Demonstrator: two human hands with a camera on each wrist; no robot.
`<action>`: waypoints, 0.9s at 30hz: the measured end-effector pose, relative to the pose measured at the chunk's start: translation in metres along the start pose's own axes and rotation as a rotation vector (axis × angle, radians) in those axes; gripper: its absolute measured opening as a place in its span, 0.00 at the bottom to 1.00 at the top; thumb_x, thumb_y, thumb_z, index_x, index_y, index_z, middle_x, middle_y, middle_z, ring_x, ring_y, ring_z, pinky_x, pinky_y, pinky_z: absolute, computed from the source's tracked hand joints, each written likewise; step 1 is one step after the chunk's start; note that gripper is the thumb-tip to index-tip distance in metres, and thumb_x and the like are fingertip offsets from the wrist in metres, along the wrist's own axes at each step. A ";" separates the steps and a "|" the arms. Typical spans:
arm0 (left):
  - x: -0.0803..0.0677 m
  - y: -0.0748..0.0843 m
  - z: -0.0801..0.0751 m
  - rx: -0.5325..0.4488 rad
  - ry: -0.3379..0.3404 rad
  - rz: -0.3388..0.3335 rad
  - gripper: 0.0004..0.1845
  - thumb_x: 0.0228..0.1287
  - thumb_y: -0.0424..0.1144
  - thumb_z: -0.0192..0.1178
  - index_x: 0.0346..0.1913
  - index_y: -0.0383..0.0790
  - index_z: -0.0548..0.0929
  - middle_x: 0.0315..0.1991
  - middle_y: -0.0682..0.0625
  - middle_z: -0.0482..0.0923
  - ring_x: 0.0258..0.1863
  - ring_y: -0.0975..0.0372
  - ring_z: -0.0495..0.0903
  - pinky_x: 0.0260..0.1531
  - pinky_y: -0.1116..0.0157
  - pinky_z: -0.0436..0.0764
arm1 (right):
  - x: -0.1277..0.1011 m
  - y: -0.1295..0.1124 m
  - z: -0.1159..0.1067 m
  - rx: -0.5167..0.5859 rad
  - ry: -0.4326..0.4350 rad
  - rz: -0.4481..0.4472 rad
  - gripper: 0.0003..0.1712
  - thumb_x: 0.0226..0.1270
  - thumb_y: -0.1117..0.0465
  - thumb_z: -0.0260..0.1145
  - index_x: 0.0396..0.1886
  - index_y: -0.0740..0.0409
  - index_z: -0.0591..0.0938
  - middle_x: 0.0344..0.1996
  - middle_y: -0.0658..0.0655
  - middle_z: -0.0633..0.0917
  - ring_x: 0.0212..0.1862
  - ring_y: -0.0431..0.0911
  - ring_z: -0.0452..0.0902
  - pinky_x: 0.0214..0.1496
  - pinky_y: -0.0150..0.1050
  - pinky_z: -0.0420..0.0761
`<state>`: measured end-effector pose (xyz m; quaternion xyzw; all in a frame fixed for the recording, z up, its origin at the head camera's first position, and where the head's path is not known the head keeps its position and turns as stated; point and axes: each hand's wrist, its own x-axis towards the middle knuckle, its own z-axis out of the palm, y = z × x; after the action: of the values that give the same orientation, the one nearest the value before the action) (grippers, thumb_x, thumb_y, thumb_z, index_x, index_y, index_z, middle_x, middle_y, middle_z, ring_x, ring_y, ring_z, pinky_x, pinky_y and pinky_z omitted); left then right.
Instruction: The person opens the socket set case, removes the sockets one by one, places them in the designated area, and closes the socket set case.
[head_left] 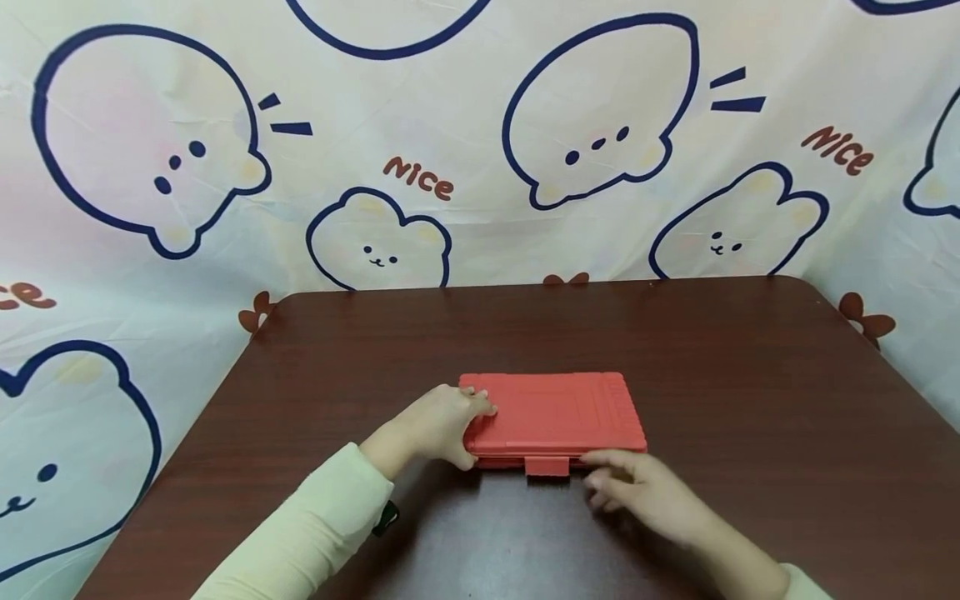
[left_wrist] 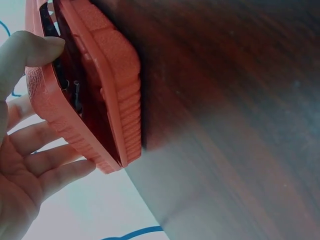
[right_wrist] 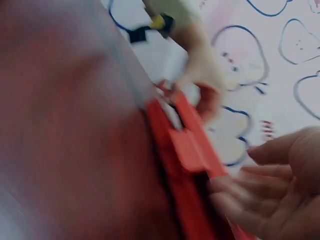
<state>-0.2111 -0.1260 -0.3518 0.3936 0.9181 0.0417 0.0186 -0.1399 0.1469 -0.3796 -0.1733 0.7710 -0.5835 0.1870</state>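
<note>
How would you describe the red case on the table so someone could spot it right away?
On the dark brown table, in front of the bear-print backdrop, look near the front middle. The flat red plastic case lies there between the left hand and the right hand. Its ribbed lid, slightly ajar, and small front latch tab set it apart.

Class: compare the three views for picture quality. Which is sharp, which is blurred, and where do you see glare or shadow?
Head view: sharp and evenly lit, with the red case casting a soft shadow on the table near both hands. Left wrist view: the case edge is crisp, but pale glare washes over the tabletop. Right wrist view: heavily blurred, smearing the case and right hand.
</note>
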 end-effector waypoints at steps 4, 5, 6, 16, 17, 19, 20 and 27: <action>-0.001 -0.001 -0.003 -0.029 -0.005 0.003 0.26 0.33 0.45 0.68 0.43 0.43 0.78 0.27 0.58 0.72 0.23 0.65 0.69 0.22 0.73 0.67 | 0.000 -0.007 -0.019 -0.562 0.263 -0.288 0.19 0.52 0.62 0.65 0.47 0.57 0.78 0.39 0.51 0.80 0.39 0.40 0.74 0.32 0.33 0.73; -0.001 0.000 -0.004 -0.041 -0.011 0.001 0.26 0.33 0.45 0.68 0.43 0.43 0.77 0.25 0.59 0.70 0.21 0.66 0.67 0.21 0.73 0.67 | 0.001 -0.006 -0.022 -0.654 0.312 -0.345 0.20 0.49 0.63 0.67 0.45 0.56 0.78 0.39 0.50 0.80 0.40 0.40 0.73 0.33 0.34 0.73; -0.002 0.000 -0.004 -0.054 -0.015 -0.002 0.26 0.32 0.44 0.68 0.42 0.43 0.77 0.24 0.60 0.69 0.21 0.66 0.66 0.21 0.73 0.66 | 0.002 -0.005 -0.025 -0.736 0.345 -0.392 0.21 0.46 0.64 0.69 0.44 0.56 0.79 0.40 0.50 0.80 0.42 0.41 0.72 0.34 0.35 0.73; -0.006 0.002 -0.013 -0.141 -0.071 -0.046 0.28 0.32 0.43 0.68 0.45 0.45 0.79 0.28 0.60 0.72 0.25 0.65 0.67 0.24 0.72 0.68 | 0.001 0.010 -0.035 -0.964 0.273 -0.470 0.26 0.40 0.67 0.71 0.45 0.60 0.78 0.47 0.55 0.75 0.51 0.49 0.66 0.47 0.44 0.68; -0.006 0.002 -0.014 -0.147 -0.076 -0.050 0.28 0.32 0.43 0.67 0.46 0.46 0.79 0.29 0.60 0.73 0.26 0.65 0.67 0.24 0.72 0.68 | 0.000 0.010 -0.036 -0.966 0.274 -0.482 0.26 0.40 0.67 0.71 0.45 0.59 0.78 0.47 0.55 0.75 0.51 0.48 0.66 0.47 0.43 0.67; -0.007 0.001 -0.017 -0.165 -0.088 -0.053 0.28 0.33 0.43 0.67 0.46 0.46 0.79 0.31 0.60 0.74 0.26 0.66 0.68 0.24 0.72 0.69 | -0.001 0.012 -0.039 -0.964 0.286 -0.515 0.26 0.39 0.67 0.71 0.45 0.59 0.78 0.46 0.54 0.75 0.50 0.48 0.67 0.48 0.38 0.67; -0.007 0.001 -0.018 -0.175 -0.094 -0.050 0.28 0.33 0.43 0.67 0.46 0.46 0.79 0.31 0.60 0.74 0.26 0.66 0.68 0.24 0.72 0.69 | -0.001 0.012 -0.040 -0.957 0.294 -0.535 0.26 0.39 0.67 0.71 0.44 0.59 0.78 0.46 0.54 0.75 0.50 0.47 0.67 0.49 0.35 0.65; -0.014 -0.005 -0.029 -0.266 -0.119 -0.032 0.26 0.37 0.45 0.65 0.47 0.47 0.79 0.38 0.58 0.77 0.28 0.69 0.70 0.26 0.72 0.71 | -0.002 0.009 -0.043 -0.831 0.329 -0.735 0.20 0.50 0.60 0.66 0.44 0.61 0.78 0.43 0.54 0.77 0.48 0.47 0.69 0.54 0.22 0.57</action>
<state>-0.2071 -0.1417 -0.3237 0.3747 0.9080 0.1392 0.1255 -0.1600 0.1863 -0.3776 -0.3955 0.8436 -0.2778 -0.2339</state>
